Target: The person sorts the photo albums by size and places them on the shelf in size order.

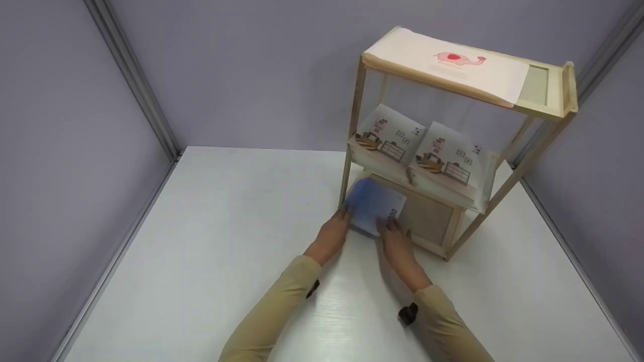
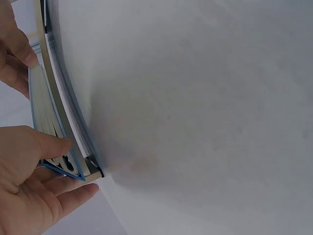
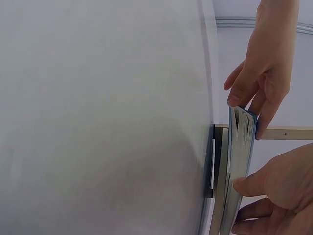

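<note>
Blue book (image 1: 373, 205): held flat at the wooden shelf (image 1: 546, 108) bottom tier, level for entry.
Left hand (image 1: 334, 232): grip pinched on near-left corner.
Right hand (image 1: 396, 242): grip pinched on near edge.

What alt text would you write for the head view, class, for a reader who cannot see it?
Two hands, left hand and right hand, hold a blue book at the bottom shelf of a small wooden rack on a white table. Two picture books lie on the middle shelf, and a white sheet with a red elephant covers the top.
</note>
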Motion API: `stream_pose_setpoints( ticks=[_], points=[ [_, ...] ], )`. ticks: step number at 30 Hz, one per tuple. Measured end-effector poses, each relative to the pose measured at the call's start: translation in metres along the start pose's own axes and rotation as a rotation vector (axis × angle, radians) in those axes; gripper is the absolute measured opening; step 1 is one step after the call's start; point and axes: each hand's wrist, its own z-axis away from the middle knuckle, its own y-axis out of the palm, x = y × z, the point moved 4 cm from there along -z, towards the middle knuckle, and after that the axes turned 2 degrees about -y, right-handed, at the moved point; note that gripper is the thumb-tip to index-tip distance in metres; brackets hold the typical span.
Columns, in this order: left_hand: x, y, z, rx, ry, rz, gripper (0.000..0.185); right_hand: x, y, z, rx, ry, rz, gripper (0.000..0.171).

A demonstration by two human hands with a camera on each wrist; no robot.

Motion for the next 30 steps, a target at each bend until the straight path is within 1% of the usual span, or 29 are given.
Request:
stream_pose_setpoints(
  ticks=[5, 11, 19, 21, 25, 30],
  points=[
    [0.0008, 0.0010, 0.0005, -0.021, 0.017, 0.019, 0.048, -0.0006, 0.0003, -0.0011, -0.010, -0.013, -0.004, 0.046],
    [0.0007, -0.0004, -0.0004, -0.022, 0.020, 0.041, 0.048, -0.0016, -0.0010, -0.0022, -0.015, -0.027, -0.023, 0.048],
    [0.0008, 0.0013, -0.0016, -0.080, 0.040, 0.048, 0.047, -0.0049, -0.0011, -0.0032, -0.013, -0.028, -0.029, 0.046],
    [0.0007, 0.0016, -0.0019, -0.077, 0.036, 0.047, 0.047, -0.0052, -0.0007, -0.0036, -0.015, -0.024, -0.031, 0.046],
    [0.0007, 0.0026, -0.0038, -0.048, 0.014, 0.037, 0.049, -0.0053, 0.0008, -0.0059, 0.002, -0.003, -0.017, 0.045],
    [0.0006, 0.0039, -0.0062, -0.031, -0.002, 0.038, 0.051, -0.0059, 0.0017, -0.0084, 0.011, 0.024, -0.034, 0.045]
  ],
)
